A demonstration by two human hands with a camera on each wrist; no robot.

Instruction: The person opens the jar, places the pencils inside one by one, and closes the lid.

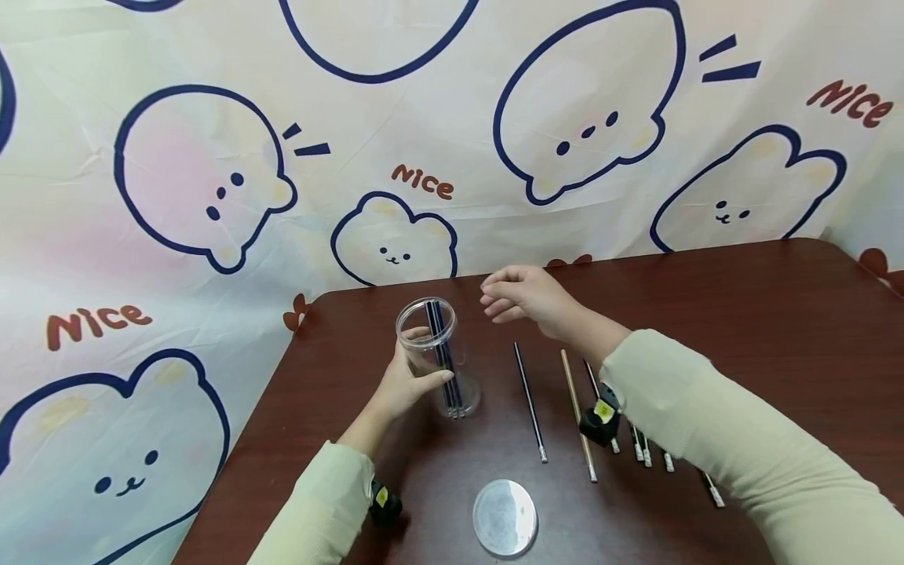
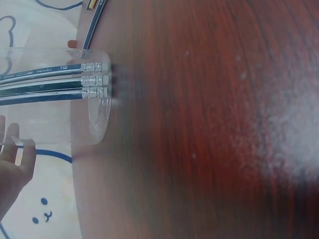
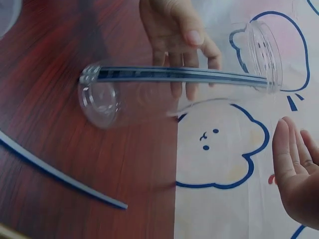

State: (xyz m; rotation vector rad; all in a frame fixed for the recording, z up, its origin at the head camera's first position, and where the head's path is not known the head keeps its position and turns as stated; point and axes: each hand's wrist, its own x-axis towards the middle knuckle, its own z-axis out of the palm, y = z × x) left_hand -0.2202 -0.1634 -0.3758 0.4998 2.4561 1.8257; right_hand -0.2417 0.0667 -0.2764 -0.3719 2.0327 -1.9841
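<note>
My left hand grips a tall clear jar, fingers behind it and thumb across the front. The jar stands upright on the table, its mouth uncovered. Inside lean dark striped pencils; three white eraser ends show at the bottom in the left wrist view. To the right of the jar's mouth, my right hand hovers with loosely bent fingers and nothing in them. In the right wrist view the right hand appears apart from the jar's rim.
A dark pencil and a tan pencil lie on the brown table. Several more pencils lie partly hidden under the right forearm. A round clear lid rests near the front. A printed cloth hangs behind.
</note>
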